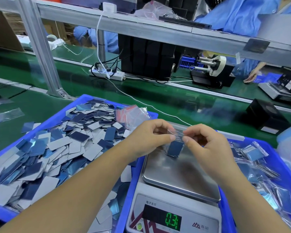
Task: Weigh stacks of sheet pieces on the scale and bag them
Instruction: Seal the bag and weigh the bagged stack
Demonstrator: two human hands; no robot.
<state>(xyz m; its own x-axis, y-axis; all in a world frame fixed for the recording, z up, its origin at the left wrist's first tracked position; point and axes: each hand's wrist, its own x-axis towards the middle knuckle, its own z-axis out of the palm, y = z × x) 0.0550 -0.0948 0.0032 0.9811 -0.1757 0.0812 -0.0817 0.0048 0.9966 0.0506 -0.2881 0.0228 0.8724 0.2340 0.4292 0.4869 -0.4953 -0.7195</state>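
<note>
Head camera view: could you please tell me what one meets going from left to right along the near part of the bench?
Blue tray of loose sheet pieces → left hand → small clear bag pinched by both hands → right hand → blue tray of filled bags. The scale sits beneath the hands.

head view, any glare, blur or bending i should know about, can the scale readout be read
Head view: wide-angle bending curves the grey aluminium shelf rail; soft glare streaks the green conveyor belt and the steel weighing pan of the scale; the clear plastic zip bag, pinched by the left hand and right hand, looks slightly smeared; the green digital display is sharp enough, seemingly 0.3 plus a partial digit.
</note>
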